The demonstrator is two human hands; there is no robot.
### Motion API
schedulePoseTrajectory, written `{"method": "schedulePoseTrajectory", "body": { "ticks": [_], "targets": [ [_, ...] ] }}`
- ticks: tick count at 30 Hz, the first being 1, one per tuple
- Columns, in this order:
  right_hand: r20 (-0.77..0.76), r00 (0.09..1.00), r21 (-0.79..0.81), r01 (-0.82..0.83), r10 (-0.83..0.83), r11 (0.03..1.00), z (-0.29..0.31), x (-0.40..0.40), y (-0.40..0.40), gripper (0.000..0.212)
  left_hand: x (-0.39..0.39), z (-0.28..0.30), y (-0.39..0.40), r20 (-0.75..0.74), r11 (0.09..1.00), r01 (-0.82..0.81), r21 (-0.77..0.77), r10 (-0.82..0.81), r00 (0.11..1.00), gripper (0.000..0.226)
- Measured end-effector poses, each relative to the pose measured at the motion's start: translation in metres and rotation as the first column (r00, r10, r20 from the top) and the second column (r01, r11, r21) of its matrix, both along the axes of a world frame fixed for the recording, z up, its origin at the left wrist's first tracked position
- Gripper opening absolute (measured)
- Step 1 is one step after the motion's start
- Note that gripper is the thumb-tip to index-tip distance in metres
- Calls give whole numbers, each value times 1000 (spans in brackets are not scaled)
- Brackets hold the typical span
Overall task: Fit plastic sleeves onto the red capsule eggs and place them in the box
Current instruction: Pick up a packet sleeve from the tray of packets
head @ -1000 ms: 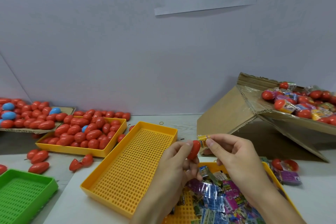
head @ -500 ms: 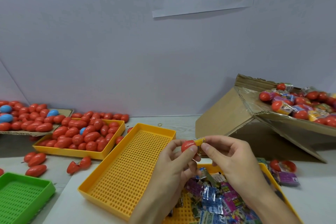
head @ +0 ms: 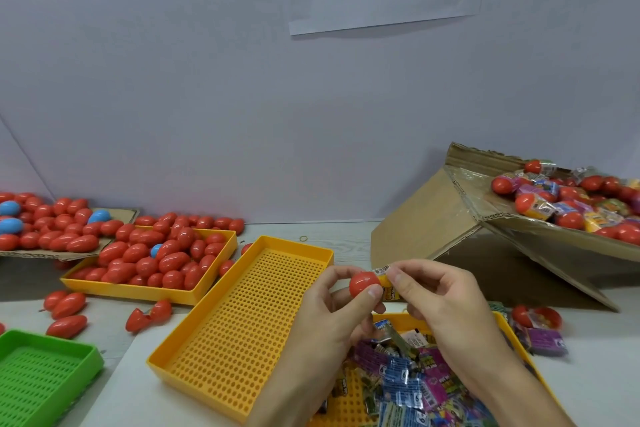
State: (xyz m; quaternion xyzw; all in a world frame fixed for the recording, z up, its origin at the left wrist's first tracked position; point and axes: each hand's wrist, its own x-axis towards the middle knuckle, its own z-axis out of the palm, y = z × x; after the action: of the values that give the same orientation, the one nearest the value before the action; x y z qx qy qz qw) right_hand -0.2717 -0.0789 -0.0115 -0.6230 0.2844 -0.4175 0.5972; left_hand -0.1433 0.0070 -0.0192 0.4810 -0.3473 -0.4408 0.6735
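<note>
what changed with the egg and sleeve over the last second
The left hand turned the red egg so its rounded end faces the camera, and the right hand drew the yellow sleeve against its right side. Both hands kept their grips; the trays and box stayed put.

Sleeve (head: 387,282) mostly hidden behind egg (head: 364,283) and right hand (head: 440,305) – box (head: 485,218) cut off at the right edge

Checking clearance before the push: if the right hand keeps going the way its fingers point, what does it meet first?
Probably the red capsule egg: the right hand pinches the sleeve, fingers pointing left at it.
</note>
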Motion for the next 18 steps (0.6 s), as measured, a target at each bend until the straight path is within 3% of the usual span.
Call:
{"method": "schedulePoseTrajectory", "body": {
  "ticks": [4,11,18],
  "targets": [
    [74,996,80,-50,45,996,0,0,-2,23,0,-2,0,79,1000,-11,19,9,997,21],
    [50,998,66,-40,37,997,0,-2,-3,22,1,-1,1,189,998,-48,52,37,981,33],
    [15,1000,44,-19,18,999,1,-5,-4,15,2,-1,2,265,996,-71,50,55,963,28]
  ]
}}
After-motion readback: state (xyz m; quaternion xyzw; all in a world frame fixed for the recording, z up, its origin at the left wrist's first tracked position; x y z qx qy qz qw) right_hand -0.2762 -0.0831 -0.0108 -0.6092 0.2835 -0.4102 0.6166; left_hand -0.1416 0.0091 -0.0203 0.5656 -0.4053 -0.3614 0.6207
